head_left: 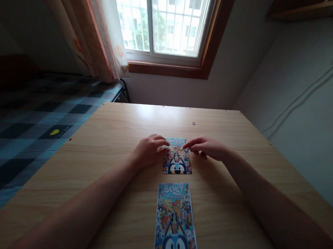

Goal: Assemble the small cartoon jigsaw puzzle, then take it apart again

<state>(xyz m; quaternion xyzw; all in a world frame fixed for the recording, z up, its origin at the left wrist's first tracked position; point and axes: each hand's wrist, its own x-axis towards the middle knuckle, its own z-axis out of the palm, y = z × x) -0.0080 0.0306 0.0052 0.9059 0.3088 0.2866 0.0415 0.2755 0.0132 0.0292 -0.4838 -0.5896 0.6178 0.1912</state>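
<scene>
Across the middle and near part of the view spreads a wood-grain surface [117,189], with a checked bed [79,110] at its left and a barred window [178,23] beyond its far edge. On the near part lies a printed Bluey picture sheet [178,215]. Just beyond it, between the hands, sits a matching Bluey jigsaw puzzle [177,167], flat on the surface. Its near portion, with the blue dog's head, looks joined, and the title strip shows at the far edge; the band between looks uneven, so I judge the puzzle largely built, with some of that band and a stray piece left. The left hand [150,150] rests at its left edge, thumb and forefinger spread. The right hand [207,147] reaches its right edge; whether its grip pinches a piece, I cannot tell. Farther off lies a tiny loose puzzle piece [193,123], perhaps more than one.
</scene>
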